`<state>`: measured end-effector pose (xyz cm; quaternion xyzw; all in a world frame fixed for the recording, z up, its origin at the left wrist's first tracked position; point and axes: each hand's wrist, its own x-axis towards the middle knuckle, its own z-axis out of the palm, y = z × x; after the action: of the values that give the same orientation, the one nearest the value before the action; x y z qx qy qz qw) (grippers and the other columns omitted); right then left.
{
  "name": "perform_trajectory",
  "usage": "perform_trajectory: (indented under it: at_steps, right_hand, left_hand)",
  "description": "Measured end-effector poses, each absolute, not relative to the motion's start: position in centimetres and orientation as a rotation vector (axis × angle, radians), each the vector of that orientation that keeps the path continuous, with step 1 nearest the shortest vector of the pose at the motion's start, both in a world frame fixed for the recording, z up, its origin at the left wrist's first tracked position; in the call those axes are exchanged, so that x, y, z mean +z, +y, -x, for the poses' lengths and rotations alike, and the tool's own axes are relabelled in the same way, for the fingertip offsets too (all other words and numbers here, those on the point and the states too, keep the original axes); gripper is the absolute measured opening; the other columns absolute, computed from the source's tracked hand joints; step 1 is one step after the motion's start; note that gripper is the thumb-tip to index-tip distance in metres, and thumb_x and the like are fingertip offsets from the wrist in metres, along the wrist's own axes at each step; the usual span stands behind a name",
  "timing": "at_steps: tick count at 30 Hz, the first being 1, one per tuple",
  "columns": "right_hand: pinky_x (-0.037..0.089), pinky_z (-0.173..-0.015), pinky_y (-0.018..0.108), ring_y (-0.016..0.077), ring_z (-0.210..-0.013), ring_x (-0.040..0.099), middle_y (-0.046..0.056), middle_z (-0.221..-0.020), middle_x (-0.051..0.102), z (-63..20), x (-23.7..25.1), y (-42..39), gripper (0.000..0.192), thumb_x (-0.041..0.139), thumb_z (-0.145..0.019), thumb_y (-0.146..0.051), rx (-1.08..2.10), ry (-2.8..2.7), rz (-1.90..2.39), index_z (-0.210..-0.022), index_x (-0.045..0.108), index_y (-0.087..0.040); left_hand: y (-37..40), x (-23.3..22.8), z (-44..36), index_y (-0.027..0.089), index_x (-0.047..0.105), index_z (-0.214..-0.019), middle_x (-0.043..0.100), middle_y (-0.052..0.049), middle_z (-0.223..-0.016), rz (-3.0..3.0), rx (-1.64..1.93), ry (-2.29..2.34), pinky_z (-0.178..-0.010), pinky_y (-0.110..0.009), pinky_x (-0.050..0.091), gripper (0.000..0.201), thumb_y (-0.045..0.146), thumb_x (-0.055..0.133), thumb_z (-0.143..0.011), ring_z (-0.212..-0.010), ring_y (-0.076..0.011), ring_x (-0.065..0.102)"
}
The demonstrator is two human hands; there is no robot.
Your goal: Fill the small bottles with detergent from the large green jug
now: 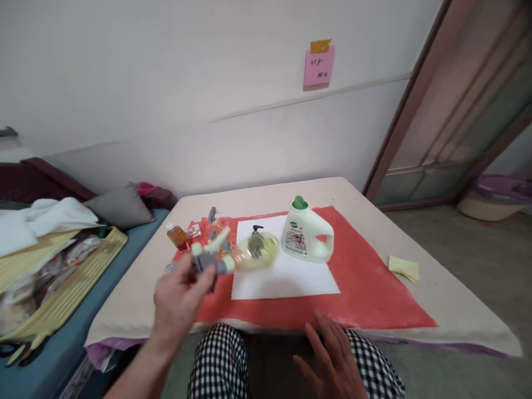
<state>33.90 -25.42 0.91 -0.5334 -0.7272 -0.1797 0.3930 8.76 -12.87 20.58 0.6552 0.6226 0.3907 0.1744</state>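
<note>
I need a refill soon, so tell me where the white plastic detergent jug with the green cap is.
In the head view, the white plastic detergent jug with the green cap stands upright on the white sheet, right of the clear pump bottle, over the red mat.

The single head-worn view looks forward and down (from seated height) across the low beige cloth-covered table (436,288) toward the white wall (166,83), fairly close.

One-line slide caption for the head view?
Left hand lifts a spray bottle over the red mat; right hand rests on knee.
</note>
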Motion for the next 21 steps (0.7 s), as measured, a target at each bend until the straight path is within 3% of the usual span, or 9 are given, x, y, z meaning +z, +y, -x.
perform_trajectory:
  at_steps: [3,6,8,11,16,21]
  right_hand:
    - [0.053,-0.092,0.049,0.0334,-0.123,0.056,0.02,-0.135,0.056,-34.3,-1.7,-24.4,0.06,0.059,-0.085,-0.02,-0.459,-1.908,1.42,-0.142,0.043,-0.015]
    - [0.055,-0.09,0.042,0.0289,-0.118,0.06,0.019,-0.131,0.061,-34.4,-4.3,-23.4,0.051,0.054,-0.085,-0.015,-0.439,-1.945,1.407,-0.135,0.051,-0.015]
    - [0.055,-0.09,0.038,0.0258,-0.114,0.063,0.016,-0.13,0.063,-34.5,-5.7,-22.9,0.05,0.051,-0.084,-0.012,-0.408,-1.966,1.4,-0.134,0.053,-0.017]
    - [0.057,-0.088,0.035,0.0241,-0.112,0.065,0.017,-0.131,0.063,-34.8,-7.0,-22.4,0.051,0.048,-0.084,-0.012,-0.348,-1.967,1.44,-0.135,0.052,-0.015]
    - [0.059,-0.084,0.031,0.024,-0.111,0.067,0.019,-0.128,0.065,-35.0,-7.7,-21.9,0.048,0.047,-0.085,-0.015,-0.29,-1.929,1.51,-0.132,0.053,-0.012]
    - [0.06,-0.083,0.028,0.0223,-0.107,0.069,0.018,-0.124,0.068,-34.7,-7.9,-21.8,0.044,0.044,-0.086,-0.013,-0.238,-1.965,1.498,-0.128,0.055,-0.012]
  left_hand:
    - [-6.6,23.7,-8.6,0.018,0.058,-0.078,0.062,0.003,-0.064,-2.059,1.304,1.78,-0.056,-0.023,0.042,0.029,0.047,0.06,-0.08,-0.057,-0.0126,0.056]
    - [0.5,23.6,-10.0,0.018,0.058,-0.08,0.061,0.002,-0.064,-2.29,1.039,1.907,-0.057,-0.023,0.039,0.022,0.039,0.052,-0.085,-0.06,-0.0132,0.056]
    - [4.9,22.0,-11.3,0.018,0.06,-0.085,0.065,-0.002,-0.07,-2.362,0.61,2.129,-0.059,-0.026,0.038,0.025,0.039,0.046,-0.087,-0.068,-0.0166,0.059]
    - [9.9,18.4,-12.8,0.018,0.064,-0.085,0.07,-0.006,-0.078,-2.374,0.353,2.134,-0.062,-0.028,0.038,0.021,0.035,0.05,-0.083,-0.077,-0.0207,0.063]
    - [13.7,13.3,-13.5,0.019,0.066,-0.087,0.072,-0.009,-0.086,-2.314,0.068,2.144,-0.065,-0.028,0.042,0.017,0.031,0.055,-0.082,-0.083,-0.0215,0.065]
    - [15.4,11.7,-12.9,0.015,0.065,-0.098,0.07,-0.01,-0.098,-2.267,-0.036,2.172,-0.076,-0.034,0.047,0.032,0.043,0.054,-0.089,-0.088,-0.0205,0.064]
